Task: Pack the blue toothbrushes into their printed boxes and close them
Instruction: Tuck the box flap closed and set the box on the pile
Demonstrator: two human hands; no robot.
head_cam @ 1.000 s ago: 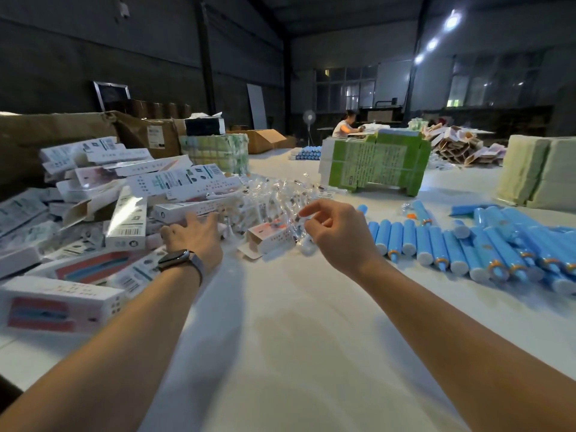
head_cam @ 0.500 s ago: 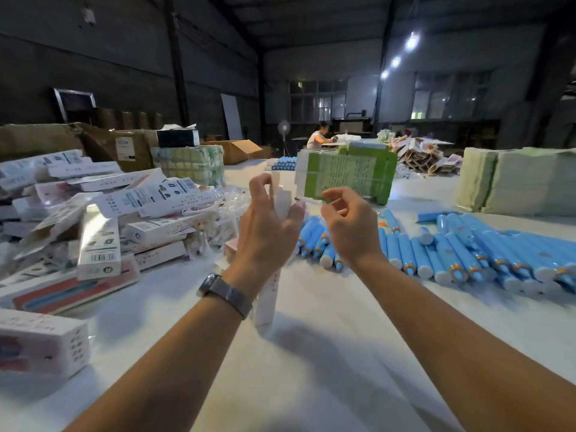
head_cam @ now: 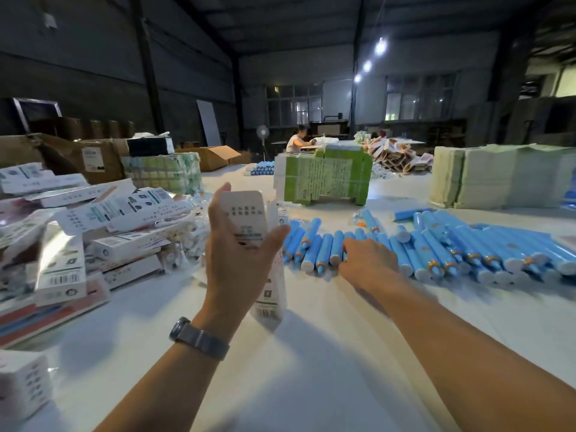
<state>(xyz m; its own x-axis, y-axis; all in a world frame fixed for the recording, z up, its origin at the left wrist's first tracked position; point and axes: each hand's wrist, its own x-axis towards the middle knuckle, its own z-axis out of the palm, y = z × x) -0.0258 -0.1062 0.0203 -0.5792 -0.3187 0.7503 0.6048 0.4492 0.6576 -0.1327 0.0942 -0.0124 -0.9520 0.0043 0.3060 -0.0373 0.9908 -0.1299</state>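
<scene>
While left hand (head_cam: pixel 240 260) grips cardboard box (head_cam: pixel 246 219), right hand (head_cam: pixel 367 263) touches cylindrical toothbrushes (head_cam: pixel 330 247).

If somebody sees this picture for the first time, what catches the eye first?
First, the left hand at the centre holding a tall white printed cardboard box upright. Next, the row of bright blue plastic toothbrushes on the right, where the right hand touches them.

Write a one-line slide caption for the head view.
Left hand grips a printed box while right hand reaches the blue toothbrushes.
</scene>
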